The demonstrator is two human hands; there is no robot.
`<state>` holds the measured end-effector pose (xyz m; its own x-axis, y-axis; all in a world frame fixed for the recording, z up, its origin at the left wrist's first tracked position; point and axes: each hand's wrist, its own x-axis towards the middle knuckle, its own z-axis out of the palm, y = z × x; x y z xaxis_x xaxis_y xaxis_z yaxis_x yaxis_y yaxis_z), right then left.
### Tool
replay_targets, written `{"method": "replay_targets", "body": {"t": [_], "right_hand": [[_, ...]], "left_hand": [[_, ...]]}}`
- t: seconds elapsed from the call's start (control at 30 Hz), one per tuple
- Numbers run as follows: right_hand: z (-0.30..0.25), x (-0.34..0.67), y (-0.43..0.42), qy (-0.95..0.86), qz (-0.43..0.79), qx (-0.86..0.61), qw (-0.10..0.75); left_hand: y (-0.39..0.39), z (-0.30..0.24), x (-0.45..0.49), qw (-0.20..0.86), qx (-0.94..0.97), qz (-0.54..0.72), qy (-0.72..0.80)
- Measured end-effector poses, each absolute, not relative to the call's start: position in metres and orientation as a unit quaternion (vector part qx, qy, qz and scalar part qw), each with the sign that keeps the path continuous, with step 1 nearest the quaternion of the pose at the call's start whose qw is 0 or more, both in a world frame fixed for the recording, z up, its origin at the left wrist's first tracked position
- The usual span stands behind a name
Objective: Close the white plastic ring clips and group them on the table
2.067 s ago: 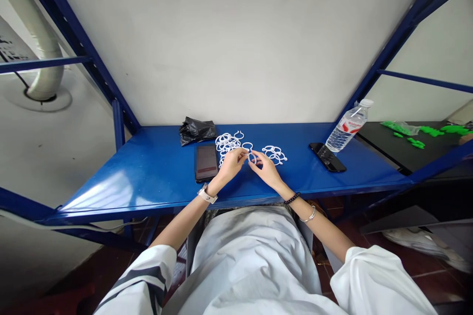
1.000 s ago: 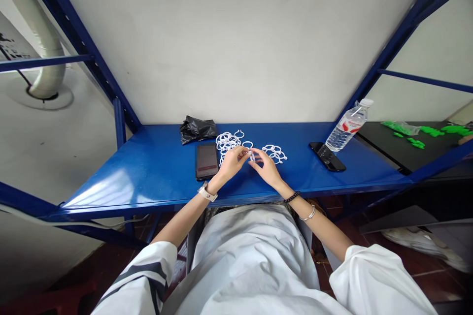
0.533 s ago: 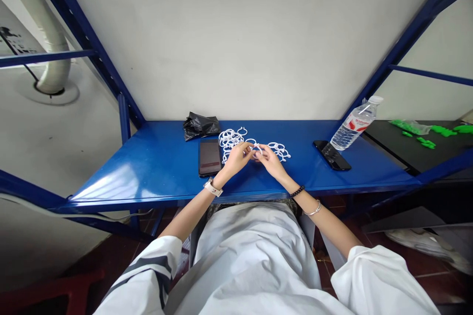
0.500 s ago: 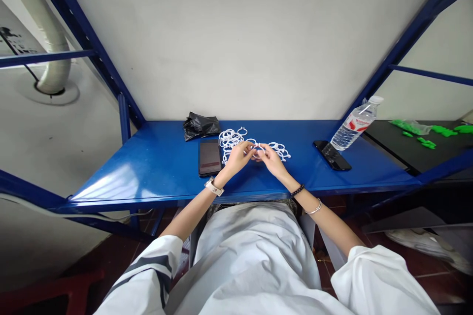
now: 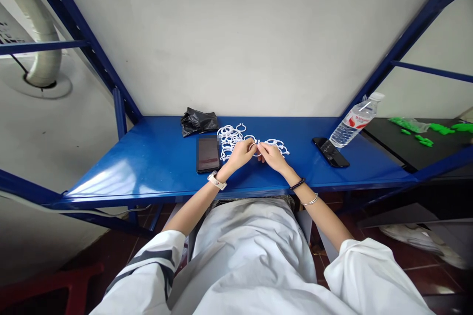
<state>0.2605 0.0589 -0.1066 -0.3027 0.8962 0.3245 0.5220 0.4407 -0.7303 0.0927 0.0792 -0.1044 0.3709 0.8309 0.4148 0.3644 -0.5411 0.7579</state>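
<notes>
My left hand (image 5: pixel 240 153) and my right hand (image 5: pixel 272 155) meet above the blue table, both closed in a pinch on one small white plastic ring (image 5: pixel 257 142). Fingers hide much of that ring. To the left, touching or close by my left hand, lies a heap of similar white open rings (image 5: pixel 227 137) with small knobs at their ends. A smaller group of white rings (image 5: pixel 281 146) rests just beyond my right hand.
Left of the heap lies a dark tablet (image 5: pixel 207 154), with a crumpled black plastic bag (image 5: pixel 199 121) behind it. To the right are a black phone (image 5: pixel 330 152) and a water bottle (image 5: pixel 356 120). Green pieces (image 5: pixel 441 129) lie on a neighbouring black table (image 5: pixel 391 145).
My fingertips have come closer together around the ring, which shows less between them. The camera view has shifted slightly; the other things stay in place.
</notes>
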Motion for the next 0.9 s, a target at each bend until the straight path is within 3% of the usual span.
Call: {"method": "replay_targets", "body": {"t": [0.2,0.5,0.9], "right_hand": [[-0.111,0.267,0.061,-0.783,0.234,-0.473,0.328],[-0.11,0.265,0.057,-0.817,0.215,-0.455,0.281],[-0.112,0.268,0.056,-0.856,0.124,-0.431,0.257]], "left_hand": [[0.062,-0.102,0.091,0.251,0.806,0.365,0.394],[0.064,-0.112,0.074,0.374,0.77,0.365,0.366],[0.075,-0.118,0.075,0.441,0.753,0.334,0.356]]}}
